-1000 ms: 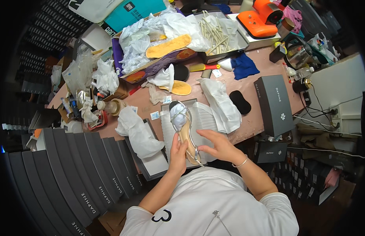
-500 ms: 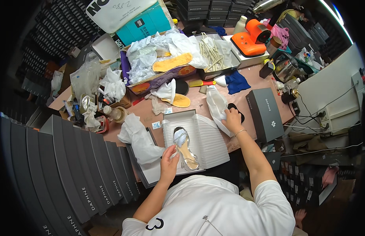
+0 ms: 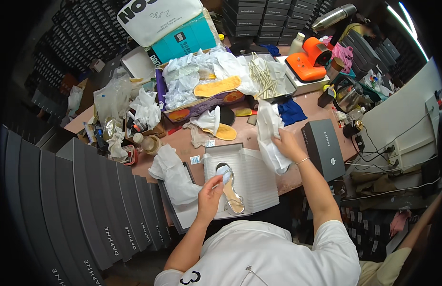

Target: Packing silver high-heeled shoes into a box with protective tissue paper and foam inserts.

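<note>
A silver strappy sandal point(image 3: 234, 202) with white stuffing at one end lies in an open shoe box point(image 3: 211, 155) lined with white padded sheet point(image 3: 260, 183). Over the sandal's left side is my left hand point(image 3: 210, 199), fingers curled and tips drawn together by the stuffing; what they pinch, if anything, is hidden. My right hand point(image 3: 287, 145) grips a long bundle of white tissue paper point(image 3: 270, 138) above the table, right of the box. Whether something is wrapped inside cannot be seen. More crumpled tissue point(image 3: 173, 174) rests on the box's dark lid at left.
A closed grey shoe box point(image 3: 324, 148) stands at right. Behind are a purple carton point(image 3: 202, 107) heaped with tissue, a tray of pale sticks point(image 3: 264, 76), a blue cloth point(image 3: 292, 112) and an orange machine point(image 3: 306, 62). Stacked shoe boxes point(image 3: 102, 200) rise at left; another person's arm point(image 3: 423, 217) shows at right.
My right hand has raised the tissue bundle, and the black piece beside it is out of sight. My left fingers have moved onto the sandal's side and curled in. The view shifted slightly.
</note>
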A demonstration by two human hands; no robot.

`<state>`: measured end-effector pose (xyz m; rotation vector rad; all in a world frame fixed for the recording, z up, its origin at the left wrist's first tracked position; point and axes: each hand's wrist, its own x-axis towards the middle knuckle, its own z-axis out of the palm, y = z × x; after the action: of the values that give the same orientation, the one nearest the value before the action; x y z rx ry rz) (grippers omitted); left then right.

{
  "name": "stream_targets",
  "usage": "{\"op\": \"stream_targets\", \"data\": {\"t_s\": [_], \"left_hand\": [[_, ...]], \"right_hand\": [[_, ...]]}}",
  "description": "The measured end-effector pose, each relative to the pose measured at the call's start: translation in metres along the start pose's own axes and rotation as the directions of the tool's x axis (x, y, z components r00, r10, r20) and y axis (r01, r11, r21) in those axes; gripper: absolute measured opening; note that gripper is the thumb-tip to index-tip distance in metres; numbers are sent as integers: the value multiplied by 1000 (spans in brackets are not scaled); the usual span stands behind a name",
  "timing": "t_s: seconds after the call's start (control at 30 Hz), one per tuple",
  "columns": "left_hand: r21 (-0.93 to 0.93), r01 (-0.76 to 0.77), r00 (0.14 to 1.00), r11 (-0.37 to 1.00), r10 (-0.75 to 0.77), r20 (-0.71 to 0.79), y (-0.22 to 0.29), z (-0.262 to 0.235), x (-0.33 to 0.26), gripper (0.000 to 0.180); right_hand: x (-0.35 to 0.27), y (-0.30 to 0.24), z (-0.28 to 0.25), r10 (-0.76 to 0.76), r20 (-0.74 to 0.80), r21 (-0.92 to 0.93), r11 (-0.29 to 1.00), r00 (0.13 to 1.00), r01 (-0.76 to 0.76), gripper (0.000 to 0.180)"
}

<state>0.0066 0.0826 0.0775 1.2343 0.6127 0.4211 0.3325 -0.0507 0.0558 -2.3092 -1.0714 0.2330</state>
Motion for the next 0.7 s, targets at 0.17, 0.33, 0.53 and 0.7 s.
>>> {"op": "stream_targets", "data": {"t_s": [0.17, 0.33, 0.53, 0.7], "left_hand": [[-528, 266, 960, 807, -171, 222, 11, 55, 26, 58], [-710, 327, 937, 623, -313, 156, -17, 30, 35, 46], [-562, 9, 984, 827, -109, -144, -6, 14, 15, 36], [-479, -105, 991, 871, 51, -125, -17, -15, -21, 57]], "right_hand": [[-38, -145, -46, -73, 248, 194, 981, 966, 24, 31], [-70, -180, -49, -85, -344, 389, 893, 935, 224, 20], [-139, -177, -7, 58, 474, 608, 701, 878, -374, 31], [-147, -138, 46, 75, 363, 891, 262, 929, -370, 35]]}}
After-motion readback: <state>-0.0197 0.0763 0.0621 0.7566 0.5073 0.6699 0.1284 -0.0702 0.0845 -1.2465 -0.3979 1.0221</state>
